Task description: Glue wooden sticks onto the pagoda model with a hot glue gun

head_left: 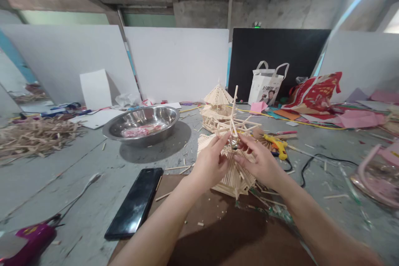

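Observation:
A model pavilion of thin wooden sticks [237, 174] stands in front of me, its slatted roof sloping toward me. Both of my hands are at its peak, where several sticks meet. My left hand [212, 161] is closed, its fingertips pinching a wooden stick at the top. From the other side, my right hand [258, 158] has its thumb and fingers bent around the same cluster, gripping a stick there. One long stick [234, 102] rises upright above my fingertips. The exact contact points are partly hidden by the fingers. Behind stands a finished-looking tiered part with a conical roof [218, 94].
A steel basin [141, 137] with plastic packets sits at left, behind a black phone [134, 203]. A yellow glue gun [277, 144] lies right of the model, its black cord trailing. Loose sticks [40, 135] are heaped far left; a magenta tool [29, 241] lies at lower left.

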The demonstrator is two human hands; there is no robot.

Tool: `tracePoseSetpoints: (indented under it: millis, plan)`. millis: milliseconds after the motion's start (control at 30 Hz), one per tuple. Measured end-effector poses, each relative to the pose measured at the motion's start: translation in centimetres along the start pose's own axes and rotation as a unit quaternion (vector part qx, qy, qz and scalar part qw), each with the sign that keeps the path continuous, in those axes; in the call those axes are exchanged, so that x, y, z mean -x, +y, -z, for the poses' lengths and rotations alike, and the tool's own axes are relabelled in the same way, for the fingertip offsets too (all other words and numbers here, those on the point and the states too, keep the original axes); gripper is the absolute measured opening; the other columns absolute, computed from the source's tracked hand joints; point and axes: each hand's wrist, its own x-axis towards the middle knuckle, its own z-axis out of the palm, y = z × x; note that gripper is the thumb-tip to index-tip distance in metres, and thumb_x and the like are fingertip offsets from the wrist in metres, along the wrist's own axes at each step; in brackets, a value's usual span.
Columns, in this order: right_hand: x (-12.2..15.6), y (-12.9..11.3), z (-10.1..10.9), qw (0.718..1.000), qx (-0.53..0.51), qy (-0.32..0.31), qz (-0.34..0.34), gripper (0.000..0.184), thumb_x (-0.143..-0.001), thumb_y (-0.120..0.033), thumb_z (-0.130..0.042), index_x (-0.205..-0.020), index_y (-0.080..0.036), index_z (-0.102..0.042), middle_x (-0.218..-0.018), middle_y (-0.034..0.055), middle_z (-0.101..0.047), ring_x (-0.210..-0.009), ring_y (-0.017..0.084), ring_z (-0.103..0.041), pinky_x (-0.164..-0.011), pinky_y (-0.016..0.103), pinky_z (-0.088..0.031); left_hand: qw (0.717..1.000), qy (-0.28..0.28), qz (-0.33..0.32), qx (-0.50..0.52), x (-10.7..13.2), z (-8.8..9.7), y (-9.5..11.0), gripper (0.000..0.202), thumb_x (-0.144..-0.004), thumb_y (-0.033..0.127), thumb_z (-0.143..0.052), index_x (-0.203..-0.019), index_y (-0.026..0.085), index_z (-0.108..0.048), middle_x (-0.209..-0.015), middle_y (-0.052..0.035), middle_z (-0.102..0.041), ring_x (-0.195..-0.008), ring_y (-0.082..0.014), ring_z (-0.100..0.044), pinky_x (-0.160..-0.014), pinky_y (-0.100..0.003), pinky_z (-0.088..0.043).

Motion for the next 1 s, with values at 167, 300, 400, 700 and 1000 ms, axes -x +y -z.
tracePoseSetpoints:
  millis: [167,300,400,700,1000]
  plan:
    - [0.0,-0.19,-0.05,1.0,0.01,-0.003,0.001,0.052,-0.076,-0.04,-0.05,-0.12,-0.013,-0.043,-0.098,0.0116,-0.057,-0.085,0.021,-0.052,-0.075,0.036,-0.043,1.0,-0.007,-0.011,-0.01,0.1,0.09,0.11,0.065,-0.064,0.003,-0.039,-0.126,0.02,-0.035,-0.109,-0.0082,-0.05,-0.072,-0.0113,-0.05,-0.059,-0.023,-0.043]
    - [-0.06,-0.16,-0.07,1.0,0.013,-0.004,0.0,0.052,-0.076,-0.04,-0.051,-0.12,-0.012,-0.044,-0.1,0.0129,-0.057,-0.087,0.021,-0.052,-0.075,0.036,-0.044,1.0,-0.012,-0.016,-0.014,0.03,0.2,0.19,0.065,-0.063,0.003,-0.039,-0.126,0.019,-0.035,-0.109,-0.0089,-0.05,-0.072,-0.0116,-0.05,-0.059,-0.024,-0.043]
    - [-0.08,-0.12,-0.05,1.0,0.014,-0.002,0.002,0.051,-0.076,-0.039,-0.051,-0.12,-0.015,-0.044,-0.1,0.0115,-0.057,-0.087,0.021,-0.053,-0.075,0.035,-0.044,1.0,-0.015,-0.013,-0.016,0.03,0.22,0.22,0.064,-0.064,0.004,-0.039,-0.127,0.018,-0.035,-0.11,-0.0097,-0.049,-0.071,-0.0115,-0.05,-0.058,-0.024,-0.043]
    - [0.04,-0.1,0.01,1.0,0.003,-0.001,0.005,0.05,-0.076,-0.038,-0.052,-0.12,-0.016,-0.043,-0.099,0.0104,-0.057,-0.086,0.02,-0.052,-0.075,0.037,-0.044,1.0,-0.021,-0.003,-0.016,0.08,0.27,0.21,0.064,-0.064,0.004,-0.039,-0.127,0.018,-0.033,-0.108,-0.0095,-0.05,-0.069,-0.0113,-0.05,-0.059,-0.025,-0.043]
    - [0.11,-0.28,0.29,1.0,0.015,0.006,0.022,0.049,-0.076,-0.037,-0.051,-0.121,-0.018,-0.042,-0.096,0.0084,-0.058,-0.086,0.02,-0.053,-0.075,0.036,-0.043,1.0,-0.007,-0.006,-0.025,-0.08,0.55,0.29,0.059,-0.065,0.005,-0.04,-0.123,0.017,-0.036,-0.106,-0.0091,-0.052,-0.072,-0.0119,-0.051,-0.06,-0.025,-0.043]
